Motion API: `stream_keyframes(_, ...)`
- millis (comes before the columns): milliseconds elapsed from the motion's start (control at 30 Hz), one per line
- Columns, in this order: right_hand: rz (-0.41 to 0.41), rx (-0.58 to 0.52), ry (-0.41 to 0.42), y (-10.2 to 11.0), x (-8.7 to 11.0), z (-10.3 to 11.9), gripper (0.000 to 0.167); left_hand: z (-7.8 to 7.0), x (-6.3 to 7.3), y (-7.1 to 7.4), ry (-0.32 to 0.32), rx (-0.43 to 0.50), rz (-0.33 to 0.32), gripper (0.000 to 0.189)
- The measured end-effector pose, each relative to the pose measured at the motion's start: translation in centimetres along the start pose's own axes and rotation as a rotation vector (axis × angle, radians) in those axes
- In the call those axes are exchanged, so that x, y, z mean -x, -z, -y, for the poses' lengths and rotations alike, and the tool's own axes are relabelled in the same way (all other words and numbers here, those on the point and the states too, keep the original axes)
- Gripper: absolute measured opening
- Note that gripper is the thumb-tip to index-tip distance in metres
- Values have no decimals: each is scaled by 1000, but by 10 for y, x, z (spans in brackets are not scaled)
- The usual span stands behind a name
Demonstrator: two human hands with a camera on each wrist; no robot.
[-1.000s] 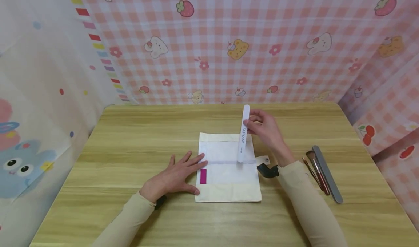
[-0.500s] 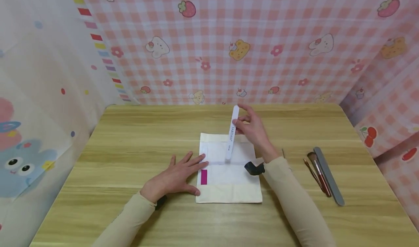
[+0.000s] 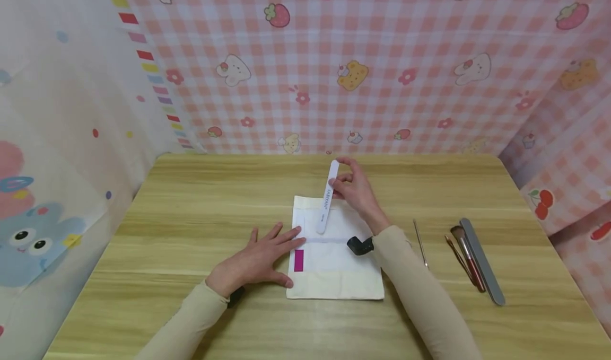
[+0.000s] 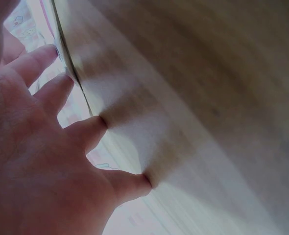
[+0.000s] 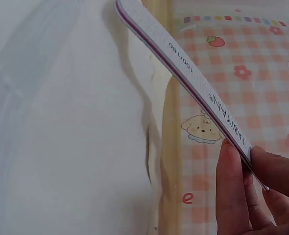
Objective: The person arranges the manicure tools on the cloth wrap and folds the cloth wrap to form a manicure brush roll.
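Between the thumb and fingers of my right hand (image 3: 355, 193) is a white nail file (image 3: 327, 198), pinched near its far end. Lettering runs along its face, and a purple line shows along its edge in the right wrist view. The file's near end hangs over the upper half of a white cloth pouch (image 3: 339, 284), which lies spread flat with a magenta patch at its left side. My left hand (image 3: 255, 256) rests at the pouch's left edge, fingers spread, fingertips on the cloth and the table. In the left wrist view those fingertips (image 4: 98, 125) press down.
On the right of the wooden table (image 3: 215, 190) lie a grey nail file (image 3: 482, 262), a brush with a red handle (image 3: 470, 262), a thin brush (image 3: 459, 259) and a slim metal rod (image 3: 420, 240). A checked cloth (image 3: 305, 73) hangs behind the table.
My right hand has carried the white nail file leftward over the pouch. The slim metal rod on the table has come into view from behind the right arm. My left hand stays in place.
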State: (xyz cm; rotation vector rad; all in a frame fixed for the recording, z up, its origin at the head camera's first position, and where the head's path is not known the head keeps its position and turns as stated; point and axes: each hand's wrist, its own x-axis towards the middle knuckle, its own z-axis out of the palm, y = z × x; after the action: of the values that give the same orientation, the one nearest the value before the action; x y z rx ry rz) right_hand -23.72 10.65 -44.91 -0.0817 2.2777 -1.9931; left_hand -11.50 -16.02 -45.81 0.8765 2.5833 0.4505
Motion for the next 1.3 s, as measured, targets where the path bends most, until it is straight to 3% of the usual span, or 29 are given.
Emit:
stream_keyframes(400,76,74,-57,-6,-1,-9,62,1,1,-2,1,6,-4,97)
stream_keyframes(833,183,50,-75,-11,-3,-13,58,0,0,1,2,3,0,97)
stream_keyframes(1300,254,117,-153,-15,5,-15,49,0,0,0,10,-3,6,97)
